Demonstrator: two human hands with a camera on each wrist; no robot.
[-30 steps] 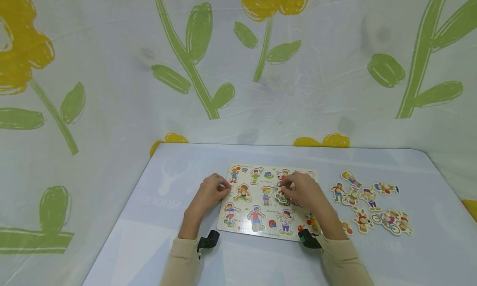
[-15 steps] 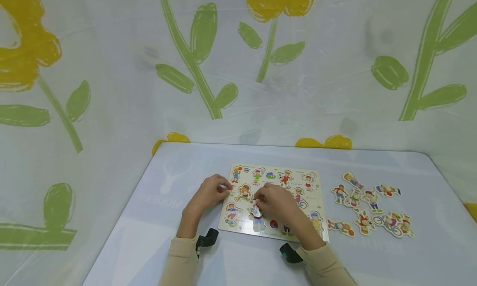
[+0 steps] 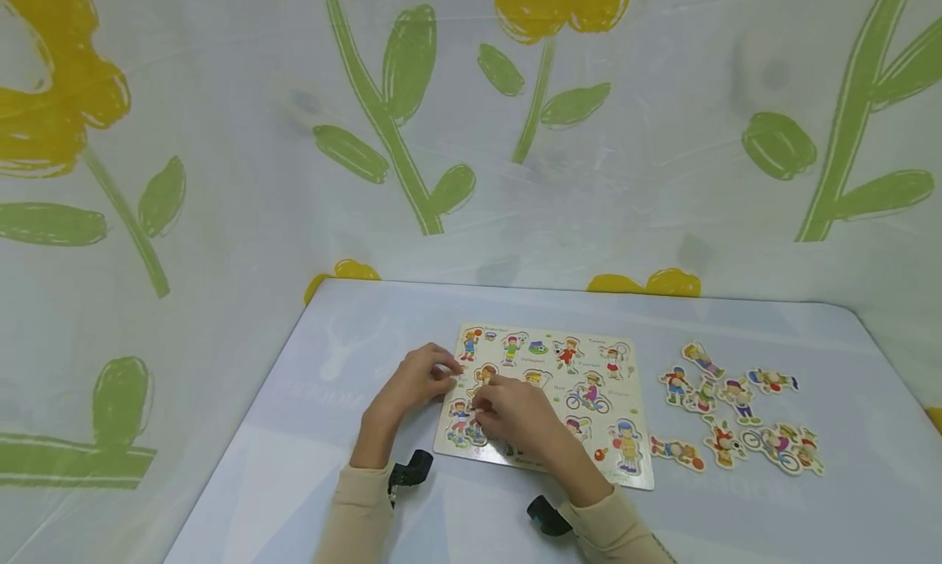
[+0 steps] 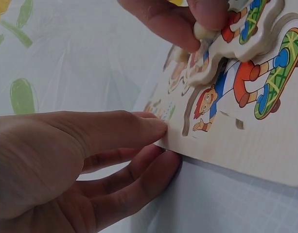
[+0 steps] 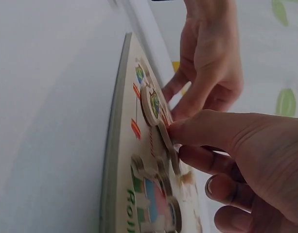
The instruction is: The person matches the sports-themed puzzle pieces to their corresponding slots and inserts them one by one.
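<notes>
A wooden peg puzzle board (image 3: 545, 466) with printed sports figures lies on the table. At its left edge is my left hand (image 3: 419, 378); in the left wrist view the thumb (image 4: 151, 130) lies on the rim, with fingers below it. My right hand (image 3: 515, 417) pinches a skateboarder puzzle piece (image 4: 255, 22) by its knob. The piece sits tilted over the board's lower left, beside the printed skateboarder (image 4: 236, 82) and offset from it. In the right wrist view the piece (image 5: 154, 103) is partly hidden by my fingers.
Several loose figure pieces, among them a cyclist piece (image 3: 773, 445) and a basketball player piece (image 3: 677, 451), lie right of the board on the pale table (image 3: 353, 319). Some overlap. A flowered cloth (image 3: 589, 204) hangs behind the table.
My right hand has moved left across the board with the puzzle piece, from the right half to the lower left. My left hand stays at the left edge. The view has shifted slightly.
</notes>
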